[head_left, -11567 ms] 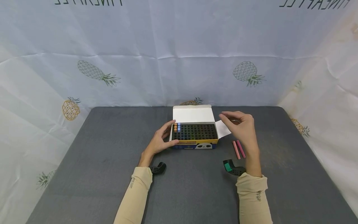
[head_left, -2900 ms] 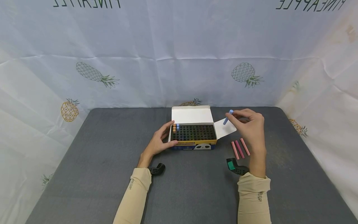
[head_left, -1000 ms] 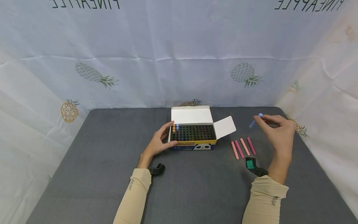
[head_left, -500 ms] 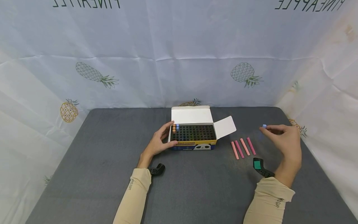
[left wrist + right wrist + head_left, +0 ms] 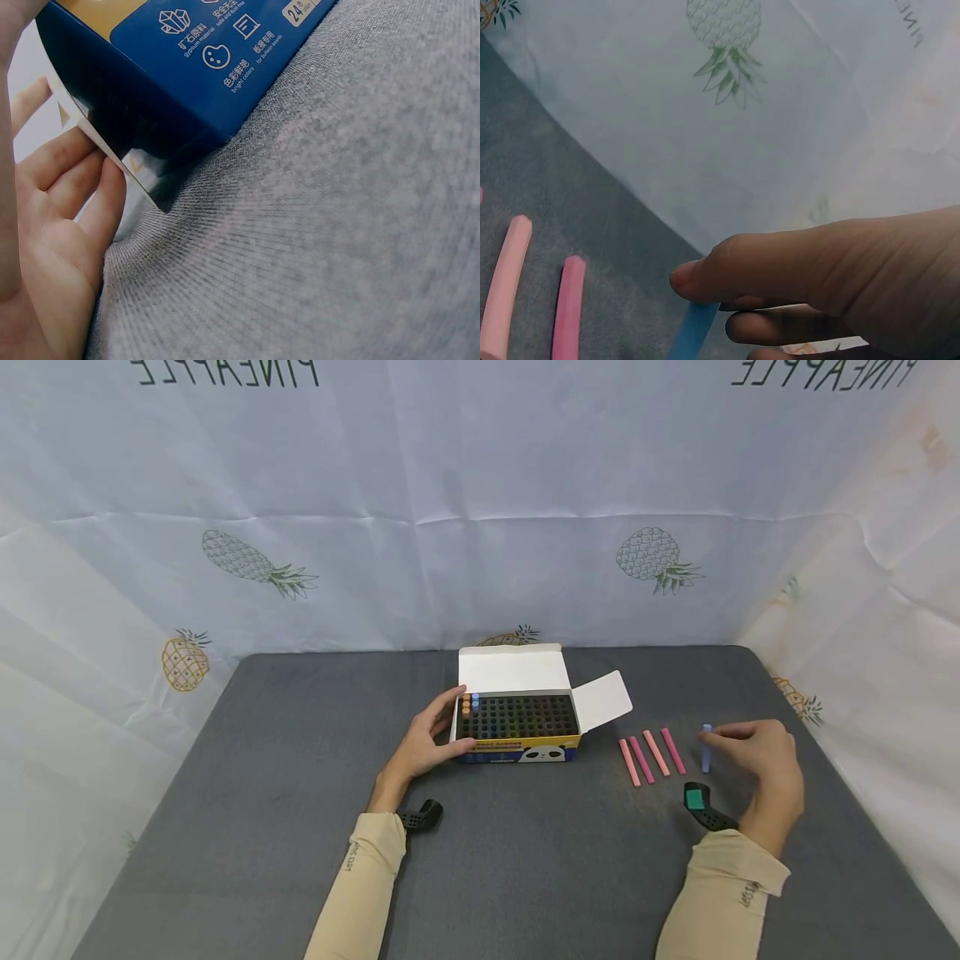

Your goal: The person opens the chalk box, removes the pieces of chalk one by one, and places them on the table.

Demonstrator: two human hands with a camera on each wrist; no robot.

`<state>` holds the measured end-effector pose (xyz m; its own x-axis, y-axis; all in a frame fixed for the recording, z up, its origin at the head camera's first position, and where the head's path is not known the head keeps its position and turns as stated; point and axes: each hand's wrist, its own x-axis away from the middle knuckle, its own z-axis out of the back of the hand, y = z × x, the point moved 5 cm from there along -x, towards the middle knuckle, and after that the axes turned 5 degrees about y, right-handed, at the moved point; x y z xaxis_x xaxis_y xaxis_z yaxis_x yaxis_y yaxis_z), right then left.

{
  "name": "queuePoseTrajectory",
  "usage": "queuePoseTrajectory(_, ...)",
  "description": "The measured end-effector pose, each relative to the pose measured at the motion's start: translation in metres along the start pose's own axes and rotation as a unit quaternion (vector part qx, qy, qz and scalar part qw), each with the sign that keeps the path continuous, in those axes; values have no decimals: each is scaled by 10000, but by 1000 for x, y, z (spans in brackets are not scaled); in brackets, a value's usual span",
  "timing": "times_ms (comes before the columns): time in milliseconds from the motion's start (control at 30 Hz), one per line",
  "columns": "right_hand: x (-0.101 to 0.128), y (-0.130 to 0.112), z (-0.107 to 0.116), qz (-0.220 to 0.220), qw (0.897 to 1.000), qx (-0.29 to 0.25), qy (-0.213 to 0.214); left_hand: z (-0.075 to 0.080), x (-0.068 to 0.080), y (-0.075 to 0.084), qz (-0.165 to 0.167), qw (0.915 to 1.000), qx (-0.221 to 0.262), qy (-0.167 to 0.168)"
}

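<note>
1. Your right hand point(image 5: 757, 756) pinches a blue chalk stick point(image 5: 706, 761) between thumb and fingers, at the right of the table; you cannot tell whether the stick lies fully flat.
2. Just left of it sit four slanting sticks, side by side and apart: from the left, a light pink stick point(image 5: 630, 763), a dark pink stick point(image 5: 642, 759), a second light pink stick point(image 5: 657, 753) and a second dark pink stick point(image 5: 673, 752).
3. Your left hand point(image 5: 420, 742) grips the left end of the chalk box point(image 5: 495, 754), thumb on the near side.
4. Orange and blue stick ends show in its black holed insert point(image 5: 525, 718), at the far left corner.
5. The white lid point(image 5: 513, 670) is tipped back on the far side; the right flap point(image 5: 602, 700) juts out toward the pink row, near its far end.
6. A black wrist device point(image 5: 708, 814) sits on your right wrist, near the blue stick.
7. Everything rests on a dark grey table point(image 5: 525, 860).
8. A white sheet point(image 5: 450, 460) with pineapples and mirrored lettering hangs beyond the far edge, with pale cloth at left and right.
</note>
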<state>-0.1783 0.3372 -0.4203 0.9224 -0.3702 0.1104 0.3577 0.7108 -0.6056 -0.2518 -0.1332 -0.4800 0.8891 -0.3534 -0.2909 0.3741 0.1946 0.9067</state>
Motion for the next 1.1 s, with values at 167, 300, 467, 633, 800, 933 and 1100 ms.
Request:
queuePoseTrajectory(167,-6,7,-12,-387,9990,-231,-46,0,0,0,1,10000,48,12)
queuePoseTrajectory(300,-9,6,-22,-559,9978,-366,60,1,0,-1,-9,10000,10,14)
queuePoseTrajectory(467,-13,2,-32,-651,9968,-414,205,0,0,-2,-94,10000,-3,14)
queuePoseTrajectory(633,-15,4,-39,-894,9944,-476,296,1,-1,3,-75,10000,-49,19)
queuePoseTrajectory(800,-17,6,-44,-1135,9910,-547,454,1,-2,-2,-105,9999,-39,26)
queuePoseTrajectory(933,-17,7,-45,-1306,9881,-611,536,1,-2,-2,-83,10000,-37,13)
queuePoseTrajectory(1100,-16,7,-46,-1465,9847,-730,599,1,-1,-2,-70,10000,-60,4)
